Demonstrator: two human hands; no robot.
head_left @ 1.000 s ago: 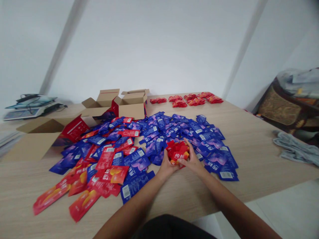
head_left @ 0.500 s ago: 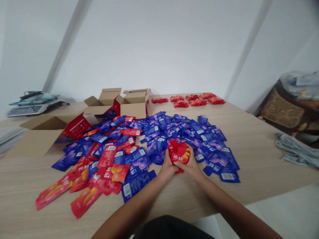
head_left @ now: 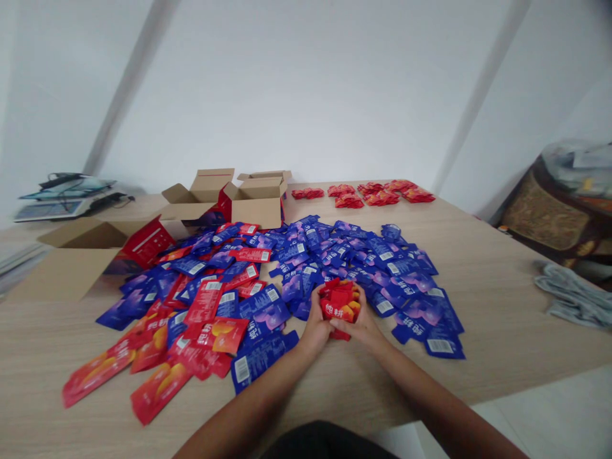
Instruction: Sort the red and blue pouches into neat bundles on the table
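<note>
Between my two hands is a small stack of red packets (head_left: 340, 310) with orange fruit printed on them, held above the near part of the table. My left hand (head_left: 317, 324) wraps the stack's left side. On its right side, my right hand (head_left: 362, 325) is closed with the thumb across the front. Just beyond and to the right spreads a heap of blue packets (head_left: 411, 290) with white barcode labels. Left of my hands, more red packets (head_left: 205, 303) lie mixed with blue ones.
Open cardboard boxes (head_left: 255, 207) stand at the back and left of the wooden table (head_left: 488, 274). Small bundles of red packets (head_left: 381, 196) lie along the far edge. A scale (head_left: 62, 207) is at the far left, grey gloves (head_left: 574, 293) at the right edge.
The stack of red packets has tilted and sits slightly lower between my hands, with its upper edges now showing. Both hands still grip it; the view has shifted slightly.
</note>
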